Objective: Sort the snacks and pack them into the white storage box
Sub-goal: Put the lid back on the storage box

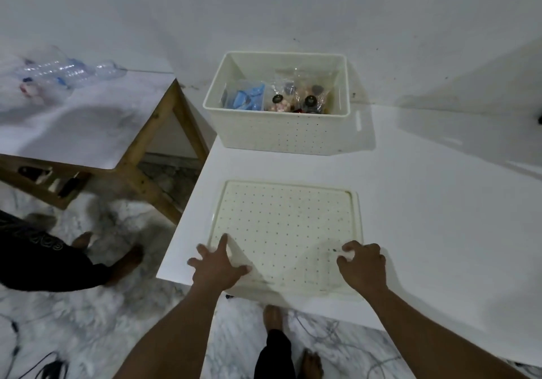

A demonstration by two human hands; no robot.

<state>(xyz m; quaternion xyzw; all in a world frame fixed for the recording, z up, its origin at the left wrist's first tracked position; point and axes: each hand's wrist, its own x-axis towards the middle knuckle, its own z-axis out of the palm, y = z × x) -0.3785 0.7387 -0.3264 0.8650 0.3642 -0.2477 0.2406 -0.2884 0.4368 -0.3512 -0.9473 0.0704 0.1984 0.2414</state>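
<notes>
The white storage box (278, 132) stands uncovered at the far side of the white table (425, 217). Inside it lie blue snack packets (247, 98) on the left and clear bags of pink and dark snacks (296, 100) on the right. Its dotted white lid (286, 226) lies flat on the table near the front edge. My left hand (218, 264) rests with spread fingers on the lid's near left corner. My right hand (363, 264) has its fingers curled over the lid's near right edge; whether it grips the lid is unclear.
A wooden-legged side table (88, 126) with empty plastic bottles (67, 70) stands to the left. Another person's legs (88, 258) are on the marble floor at the left. My own feet (274, 317) show below the table edge. Cables lie on the floor.
</notes>
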